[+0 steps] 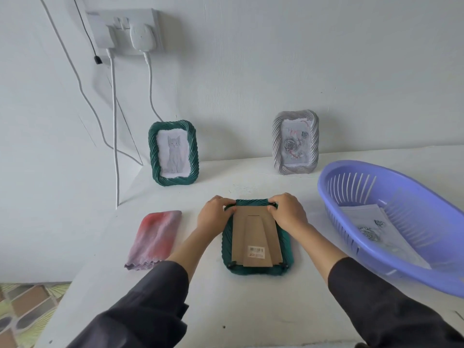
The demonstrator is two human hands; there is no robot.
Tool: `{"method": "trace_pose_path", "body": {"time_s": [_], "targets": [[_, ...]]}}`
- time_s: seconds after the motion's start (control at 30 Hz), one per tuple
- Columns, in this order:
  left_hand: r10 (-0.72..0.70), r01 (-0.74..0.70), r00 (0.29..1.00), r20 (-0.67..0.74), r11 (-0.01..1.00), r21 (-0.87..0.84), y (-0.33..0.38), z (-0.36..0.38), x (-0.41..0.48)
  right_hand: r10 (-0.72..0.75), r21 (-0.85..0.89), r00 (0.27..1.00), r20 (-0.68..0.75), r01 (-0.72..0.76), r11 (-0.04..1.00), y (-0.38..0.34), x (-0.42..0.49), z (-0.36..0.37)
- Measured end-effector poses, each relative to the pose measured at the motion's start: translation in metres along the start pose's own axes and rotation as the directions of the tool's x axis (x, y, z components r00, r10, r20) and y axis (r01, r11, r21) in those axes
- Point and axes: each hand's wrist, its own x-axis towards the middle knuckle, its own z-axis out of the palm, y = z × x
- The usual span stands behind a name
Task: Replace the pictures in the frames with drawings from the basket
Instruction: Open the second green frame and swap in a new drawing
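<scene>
The white worktop point(251, 305) carries the purple basket point(364, 164) at the right, its drawings point(376, 227) probably kept within reach for the swap. The green frame point(286, 252), rope-twisted, lies face down in the centre, so its brown cardboard backing point(256, 237) shows. The left hand point(214, 214) and right hand point(288, 212) each hold a narrow grip on its far corners, apparently to loosen that backing.

One wide-angle view is taken from the head, aimed forward and down. The bench point(251, 310) is seen from close above, the left hand point(215, 214) and right hand point(288, 213) on the green frame point(253, 271) centred, the wall point(276, 71) faced beyond.
</scene>
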Motion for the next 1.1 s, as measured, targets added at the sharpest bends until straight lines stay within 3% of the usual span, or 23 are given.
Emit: {"method": "trace_pose_path", "body": {"time_s": [0.8,1.1], "targets": [[-0.016,0.03,0.994,0.112,0.992,-0.122,-0.004,-0.008,0.025,-0.049,0.135,0.997,-0.056,0.056,0.989,0.004,0.005,0.004],[-0.02,0.027,0.998,0.063,0.993,-0.116,-0.002,-0.007,0.021,-0.015,0.106,0.998,-0.057,0.021,0.994,0.003,0.003,0.006]]}}
